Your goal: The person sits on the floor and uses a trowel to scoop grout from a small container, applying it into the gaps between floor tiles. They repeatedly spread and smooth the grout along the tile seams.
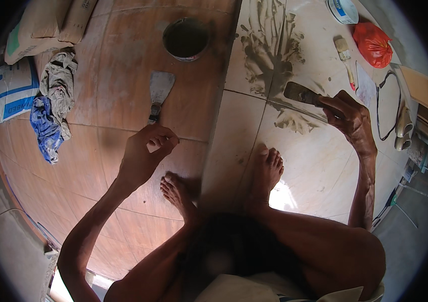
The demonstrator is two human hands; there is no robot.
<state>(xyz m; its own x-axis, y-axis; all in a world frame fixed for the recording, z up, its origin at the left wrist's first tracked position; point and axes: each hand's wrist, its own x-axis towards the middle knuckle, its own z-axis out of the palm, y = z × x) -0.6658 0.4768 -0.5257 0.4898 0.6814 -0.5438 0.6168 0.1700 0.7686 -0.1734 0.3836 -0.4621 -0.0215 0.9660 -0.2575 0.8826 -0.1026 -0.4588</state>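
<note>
My right hand (347, 116) grips a putty knife (299, 92), its blade over smeared grey grout (277, 50) on cream tiles (294, 151) crossed by dark joints. My left hand (151, 148) has thumb and forefinger pinched together above the brown wood-look tiles (118, 100); what they hold, if anything, is too small to make out. Just beyond it lies a second scraper (161, 88) with a wide metal blade, handle toward me. Farther back stands a round bucket (185, 39) with dark contents. My bare feet rest either side of the seam between the two floor surfaces.
Stacked paper sacks (48, 25), a white-blue sack (2, 95) and crumpled cloths (53, 105) lie left. At right are a tub (342, 10), red plastic bag (372, 45), paintbrush (345, 58), black cord (385, 131), sandals (402, 133) and boards (415, 85).
</note>
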